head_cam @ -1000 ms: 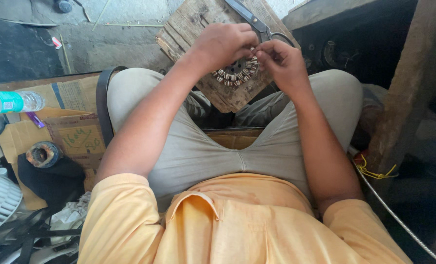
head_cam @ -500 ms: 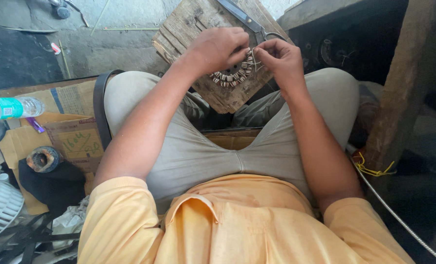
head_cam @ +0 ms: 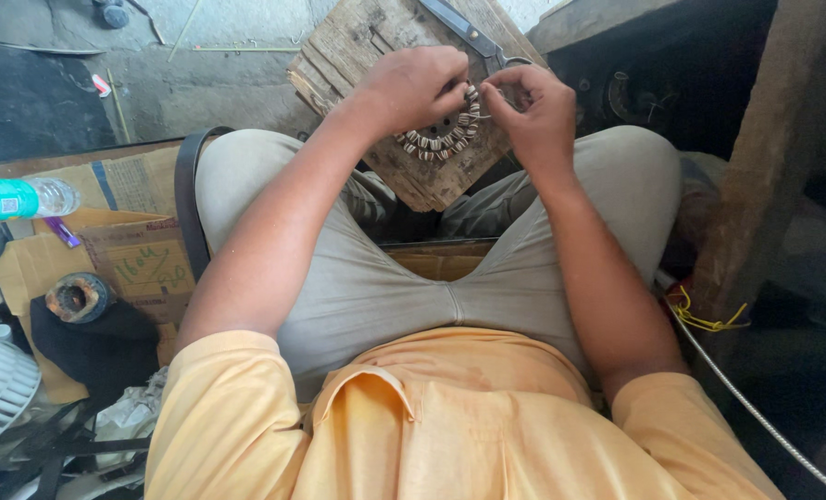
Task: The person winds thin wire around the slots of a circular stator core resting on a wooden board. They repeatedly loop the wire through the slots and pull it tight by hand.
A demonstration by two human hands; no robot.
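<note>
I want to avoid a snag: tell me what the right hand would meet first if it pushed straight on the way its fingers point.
The right hand points leftward at the ring-shaped wound part; it likely meets that, then the left hand. Depth is unclear.

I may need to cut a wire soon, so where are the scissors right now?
In the head view the scissors lie at the top, on the far end of the wooden board, just beyond the right hand.
</note>
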